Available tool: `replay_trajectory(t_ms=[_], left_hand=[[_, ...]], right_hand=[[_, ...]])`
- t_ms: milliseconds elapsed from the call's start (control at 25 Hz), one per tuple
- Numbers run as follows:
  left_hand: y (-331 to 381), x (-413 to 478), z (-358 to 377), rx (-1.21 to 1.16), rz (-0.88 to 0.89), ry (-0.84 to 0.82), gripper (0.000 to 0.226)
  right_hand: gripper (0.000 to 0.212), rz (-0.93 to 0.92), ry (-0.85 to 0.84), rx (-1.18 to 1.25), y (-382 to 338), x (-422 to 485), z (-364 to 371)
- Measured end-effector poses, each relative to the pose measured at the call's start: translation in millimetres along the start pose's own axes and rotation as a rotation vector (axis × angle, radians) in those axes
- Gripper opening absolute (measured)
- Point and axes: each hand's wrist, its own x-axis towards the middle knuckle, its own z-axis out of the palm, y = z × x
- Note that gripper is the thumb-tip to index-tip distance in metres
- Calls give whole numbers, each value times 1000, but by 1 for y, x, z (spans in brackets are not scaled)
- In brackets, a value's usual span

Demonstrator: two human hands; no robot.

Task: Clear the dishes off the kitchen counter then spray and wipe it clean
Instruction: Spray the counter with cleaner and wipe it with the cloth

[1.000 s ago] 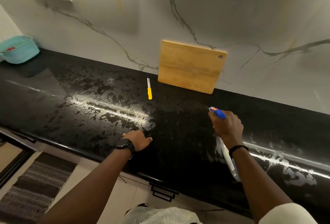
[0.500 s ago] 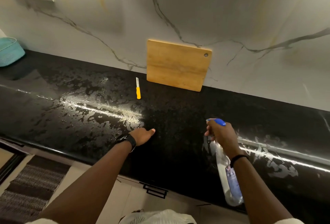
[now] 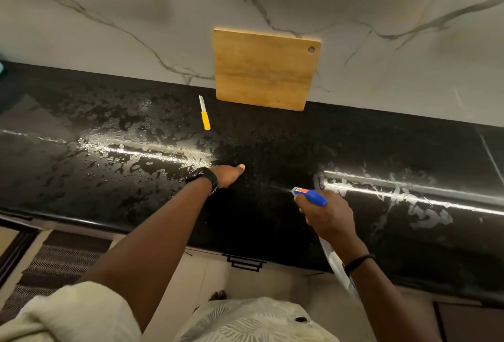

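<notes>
The black counter [image 3: 272, 227] carries wet patches on the left and smeared streaks on the right. My right hand [image 3: 328, 219] grips a clear spray bottle [image 3: 336, 262] by its blue trigger head [image 3: 313, 196], low over the counter's front right. The nozzle points left and a thin jet of mist leaves it. My left hand [image 3: 226, 176] rests on the counter's middle with the thumb stretched right; its fingers are hidden beneath it, and nothing shows in it. A small knife with a yellow handle [image 3: 205, 117] lies near the back.
A wooden cutting board [image 3: 263, 69] leans upright against the marble wall behind the knife. Below the counter edge are a black drawer handle [image 3: 246, 262] and, at the lower left, a striped floor mat [image 3: 54, 265].
My right hand has brought the spray bottle down and nearer the front edge, turning the nozzle leftward, and mist now comes out. My left hand has stayed on the counter.
</notes>
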Motion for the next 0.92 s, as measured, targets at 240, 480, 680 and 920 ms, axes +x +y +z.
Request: replay_trajectory(t_ms=[240,480,680,920], left_hand=[[3,6,7,52,43,-57,75],[-12,11,28,162,120,-14,80],[-33,11,53,313,36,34,83],[-11,-10,76,394,231,276,69]], right_hand=[[36,0,-131,-89,23,-45,27],[32,156,-64,-144,40,-71,20],[40,245,279,76,41,-61,-5],[42,263,227,-6,47,2,-53]])
